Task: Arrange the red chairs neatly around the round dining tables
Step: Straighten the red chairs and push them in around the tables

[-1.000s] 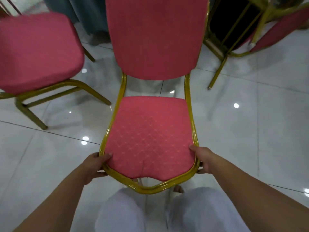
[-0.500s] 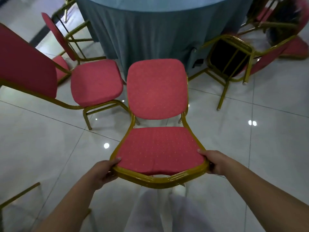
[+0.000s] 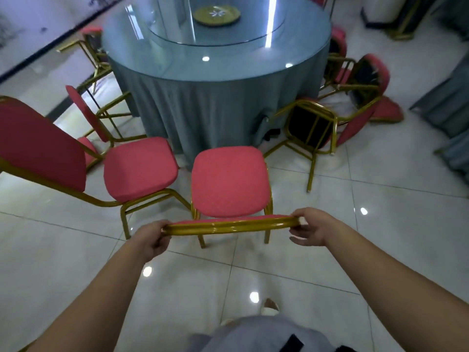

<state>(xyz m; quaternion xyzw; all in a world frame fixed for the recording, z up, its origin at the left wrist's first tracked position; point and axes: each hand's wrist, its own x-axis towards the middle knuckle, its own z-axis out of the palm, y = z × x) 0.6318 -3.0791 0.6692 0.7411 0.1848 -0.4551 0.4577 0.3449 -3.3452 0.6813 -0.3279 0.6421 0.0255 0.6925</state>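
Standing upright, red chair [image 3: 229,182] no longer tilted

Floor [image 3: 385,232] opens rightward; neighbouring chair [image 3: 140,171] crowds left, round table [image 3: 203,102] blocks ahead.

wearing pale grey garment [image 3: 256,334] | black patch [image 3: 291,342] at garment's right | pale shoe [image 3: 270,307] peeking beyond garment | left hand [image 3: 152,240], right hand [image 3: 308,229] going bare

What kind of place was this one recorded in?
Probably a banquet hall or restaurant dining room: a round table draped to the floor, a glass turntable on top, gold-framed red chairs around it, on glossy floor tiles.
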